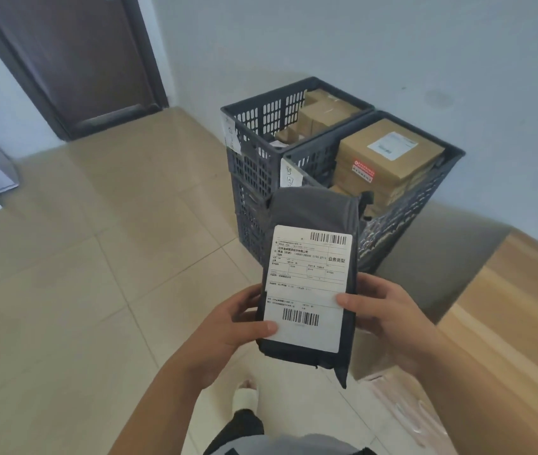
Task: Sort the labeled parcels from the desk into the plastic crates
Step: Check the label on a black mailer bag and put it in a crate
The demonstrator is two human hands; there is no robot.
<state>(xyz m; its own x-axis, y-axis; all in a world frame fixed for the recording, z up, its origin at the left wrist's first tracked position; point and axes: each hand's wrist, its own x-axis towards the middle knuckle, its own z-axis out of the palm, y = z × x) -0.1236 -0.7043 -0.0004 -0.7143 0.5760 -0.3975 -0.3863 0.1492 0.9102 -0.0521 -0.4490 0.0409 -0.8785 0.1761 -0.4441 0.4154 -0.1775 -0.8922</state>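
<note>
Both hands, left hand [231, 323] and right hand [382, 310], pinch the grey mailer [313, 244] at its edges, just before the crates [248, 165]; it looks light, soft, probably slippery.

Both forearms are seen bare, with no sleeves, watch or rings on the left hand [228, 326] or the right hand [389, 310]. Dark trousers [244, 428] are worn, with a pale slip-on sandal [244, 394]. A grey garment hem [294, 444] is visible below.

Floor [97, 290]: beige tiles.
On it: two dark plastic crates [261, 165], side by side, against the wall.
Desk [507, 323]: wooden, right.
</note>
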